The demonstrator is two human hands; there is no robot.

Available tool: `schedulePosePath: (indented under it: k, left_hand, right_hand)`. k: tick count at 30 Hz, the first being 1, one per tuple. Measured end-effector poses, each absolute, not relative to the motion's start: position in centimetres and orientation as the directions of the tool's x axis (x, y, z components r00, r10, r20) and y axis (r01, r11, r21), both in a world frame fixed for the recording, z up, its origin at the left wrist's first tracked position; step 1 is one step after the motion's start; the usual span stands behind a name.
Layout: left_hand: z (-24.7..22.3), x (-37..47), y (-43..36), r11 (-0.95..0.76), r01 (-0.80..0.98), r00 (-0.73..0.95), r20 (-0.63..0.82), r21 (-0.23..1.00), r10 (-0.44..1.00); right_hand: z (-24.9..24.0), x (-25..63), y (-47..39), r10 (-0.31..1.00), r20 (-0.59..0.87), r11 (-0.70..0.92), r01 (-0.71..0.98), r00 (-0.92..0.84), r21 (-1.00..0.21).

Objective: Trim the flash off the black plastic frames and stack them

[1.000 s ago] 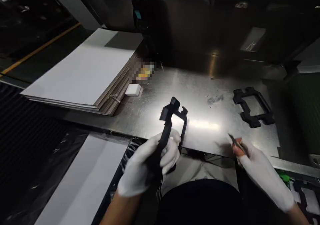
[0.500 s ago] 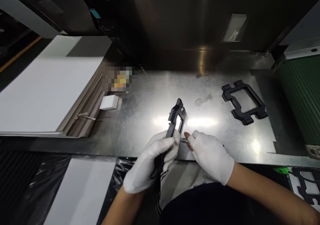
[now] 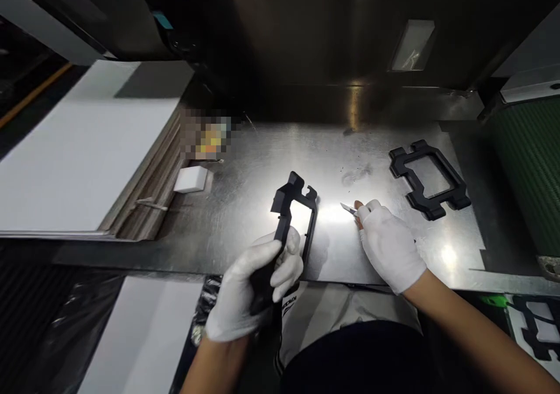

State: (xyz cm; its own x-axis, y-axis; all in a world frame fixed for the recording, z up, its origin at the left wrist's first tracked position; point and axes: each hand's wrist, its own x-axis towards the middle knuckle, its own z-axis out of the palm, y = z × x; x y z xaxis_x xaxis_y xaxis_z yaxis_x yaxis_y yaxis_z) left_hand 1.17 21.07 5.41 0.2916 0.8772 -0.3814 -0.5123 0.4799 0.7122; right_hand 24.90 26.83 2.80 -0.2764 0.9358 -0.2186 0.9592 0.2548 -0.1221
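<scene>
In a white glove, my left hand [image 3: 258, 280] grips a black plastic frame [image 3: 285, 204] by its lower side, holding it up on edge above the metal bench. The frame has an open middle and notched corners. My gloved right hand [image 3: 389, 242], with a bare fingertip showing, is closed on a small craft knife [image 3: 349, 208]; its pointed blade faces left toward the frame without touching it. Most of the knife's handle is hidden in the hand. A second black frame [image 3: 431, 178] of like shape lies flat at the right of the bench.
A tall stack of white sheets [image 3: 87, 149] stands at the left, with a small white block [image 3: 191, 179] beside it. A dark panel [image 3: 306, 38] rises behind the metal bench [image 3: 245, 207]. A green ribbed surface [image 3: 529, 166] is at the right, above more black frames [image 3: 536, 327].
My right hand has moved right and up, away from the frame, bringing the knife blade into plain view. My left hand has turned the frame so its face shows more.
</scene>
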Motion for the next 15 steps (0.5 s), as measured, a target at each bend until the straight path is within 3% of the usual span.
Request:
schedulePosePath:
  k: [2,4,6,7,8,10,12,15]
  left_hand:
    - [4.9,0.6,20.1,0.390,-0.621,0.268,-0.283,0.680,0.921]
    - [4.5,0.1,18.7,0.289,-0.742,0.242,-0.160,0.605,0.957]
    - [4.4,-0.1,17.2,0.208,-0.847,0.211,-0.049,0.490,0.976]
    - [4.3,-0.2,16.4,0.168,-0.887,0.184,-0.005,0.431,0.983]
    - [4.4,-0.2,15.7,0.128,-0.919,0.149,0.029,0.374,0.988]
    - [4.4,-0.5,14.3,0.051,-0.958,0.073,0.070,0.281,0.995]
    - [4.4,-1.1,13.3,-0.021,-0.973,-0.003,0.079,0.231,0.997]
    - [4.3,-2.7,12.0,-0.071,-0.961,-0.054,0.070,0.268,0.996]
  right_hand:
    - [2.9,24.3,26.5,0.947,-0.093,0.278,0.931,-0.306,-0.234]
    - [2.9,22.8,25.6,0.951,-0.008,0.258,0.805,-0.309,-0.534]
    - [2.7,20.6,24.4,0.925,-0.092,0.094,0.457,-0.368,-0.884]
    - [2.4,19.3,23.8,0.882,-0.155,-0.059,0.221,-0.446,-0.973]
    - [2.0,18.0,23.3,0.821,-0.194,-0.232,-0.003,-0.537,-0.973]
    - [1.1,15.6,22.2,0.703,-0.194,-0.507,-0.292,-0.684,-0.811]
    - [0.5,13.8,21.3,0.613,-0.191,-0.625,-0.323,-0.766,-0.711]
    - [0.0,12.7,20.3,0.633,-0.234,-0.483,-0.140,-0.738,-0.864]
